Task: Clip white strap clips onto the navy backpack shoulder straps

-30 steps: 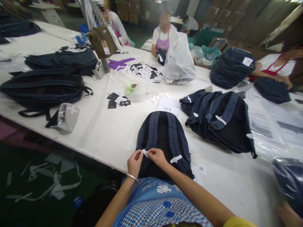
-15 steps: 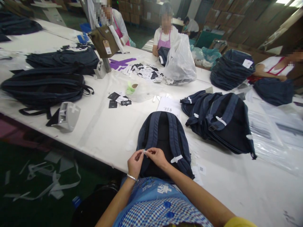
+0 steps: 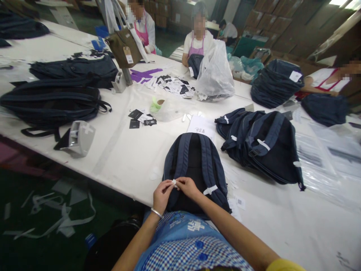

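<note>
A dark blue backpack (image 3: 193,162) lies straps up on the white table, close to my body. Over its left strap, my left hand (image 3: 163,195) and my right hand (image 3: 187,187) meet fingertip to fingertip. Both pinch a small white piece (image 3: 174,182) between them. On the lower part of the right strap sits a white strip with a toothed end (image 3: 210,189). Whether the small piece touches the left strap cannot be made out.
More backpacks with white strips (image 3: 262,145) are piled at the right. Dark bags (image 3: 53,99) and a grey dispenser (image 3: 79,139) stand at the left. Black tags (image 3: 137,114) and a paper sheet (image 3: 197,126) lie beyond the backpack. People work across the table (image 3: 118,150).
The white piece between my fingertips shows more now, and my hands have shifted very slightly. Across the table, a person at the upper left has moved a little to the right.
</note>
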`<state>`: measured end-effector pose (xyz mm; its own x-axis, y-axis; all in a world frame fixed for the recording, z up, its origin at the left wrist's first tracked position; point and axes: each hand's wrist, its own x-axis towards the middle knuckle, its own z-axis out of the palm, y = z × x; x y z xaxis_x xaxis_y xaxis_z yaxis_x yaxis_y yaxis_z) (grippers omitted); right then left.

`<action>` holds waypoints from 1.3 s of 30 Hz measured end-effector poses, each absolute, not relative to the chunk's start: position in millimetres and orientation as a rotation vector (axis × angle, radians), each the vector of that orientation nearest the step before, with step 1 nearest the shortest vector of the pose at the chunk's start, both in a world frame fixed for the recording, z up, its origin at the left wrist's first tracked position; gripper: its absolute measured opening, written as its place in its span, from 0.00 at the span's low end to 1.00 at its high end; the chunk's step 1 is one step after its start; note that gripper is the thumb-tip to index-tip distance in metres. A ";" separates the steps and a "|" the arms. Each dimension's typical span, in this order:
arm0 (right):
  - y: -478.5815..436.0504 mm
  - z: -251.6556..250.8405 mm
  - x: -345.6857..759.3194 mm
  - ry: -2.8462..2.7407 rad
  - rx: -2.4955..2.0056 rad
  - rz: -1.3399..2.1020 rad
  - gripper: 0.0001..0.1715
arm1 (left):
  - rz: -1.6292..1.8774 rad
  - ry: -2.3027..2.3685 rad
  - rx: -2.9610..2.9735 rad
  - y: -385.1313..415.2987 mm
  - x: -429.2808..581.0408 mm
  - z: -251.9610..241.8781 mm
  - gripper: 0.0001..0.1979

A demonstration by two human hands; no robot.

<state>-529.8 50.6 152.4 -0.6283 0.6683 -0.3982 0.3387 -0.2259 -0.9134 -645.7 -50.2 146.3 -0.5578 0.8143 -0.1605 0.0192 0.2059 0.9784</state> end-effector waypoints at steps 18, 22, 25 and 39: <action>52.3 178.6 -524.3 -2.536 -0.960 1.038 0.15 | 1.324 1.723 0.497 -34.3 -659.7 153.9 0.16; 57.7 176.7 -523.8 -2.711 -0.753 0.760 0.08 | 1.393 1.684 0.471 -33.0 -659.9 154.1 0.17; 61.6 169.1 -524.6 -2.730 -0.653 0.629 0.07 | 1.502 1.662 0.234 -30.1 -658.1 153.0 0.18; 60.8 160.9 -522.2 -2.710 -0.481 0.706 0.16 | 1.497 1.744 0.123 -20.5 -654.3 154.7 0.13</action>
<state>-522.2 60.8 160.9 -0.8993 0.3890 0.1999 0.2419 0.8232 -0.5136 -654.3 -20.5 154.7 -0.6627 0.5517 -0.5064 -0.4168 0.2901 0.8615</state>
